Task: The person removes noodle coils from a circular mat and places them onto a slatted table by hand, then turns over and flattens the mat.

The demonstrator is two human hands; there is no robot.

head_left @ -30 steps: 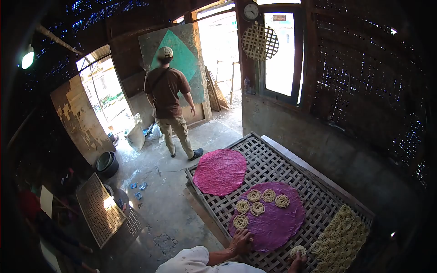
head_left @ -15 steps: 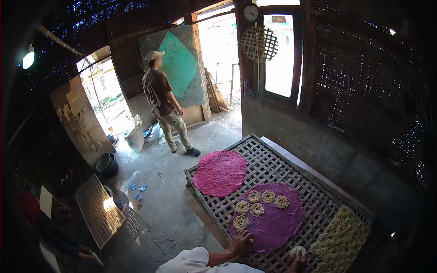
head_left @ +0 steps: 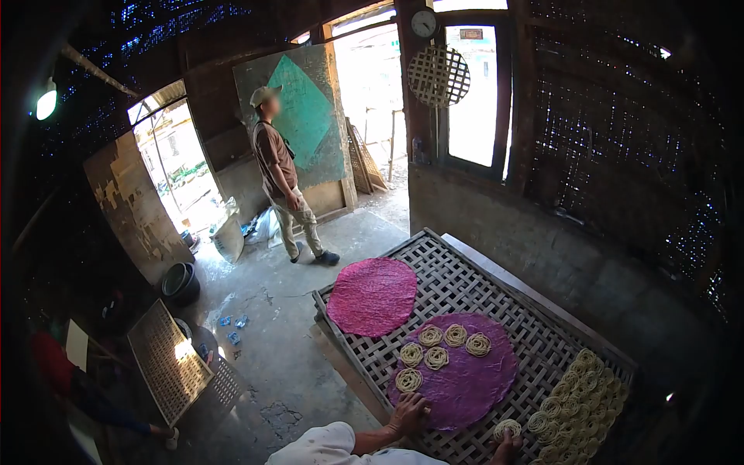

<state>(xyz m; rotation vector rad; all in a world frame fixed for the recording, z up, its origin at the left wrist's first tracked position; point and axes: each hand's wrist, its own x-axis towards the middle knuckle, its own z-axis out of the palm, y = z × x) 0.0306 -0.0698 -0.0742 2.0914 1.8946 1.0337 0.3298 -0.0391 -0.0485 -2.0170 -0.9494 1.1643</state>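
One round pink sheet [head_left: 372, 297] leftmost on brown woven lattice rack [head_left: 457, 283]. Left hand [head_left: 409, 414] at edge of one round purple sheet [head_left: 471, 385], can't tell if pinching. Six pale coiled stringy nests [head_left: 456, 335] on that. Right hand [head_left: 507, 448] grips one more nest [head_left: 507, 428] over rack, probably light, soft, kinda fragile; outer rim's best hold. Far right: nest pile [head_left: 577, 411], too overlapped to count.
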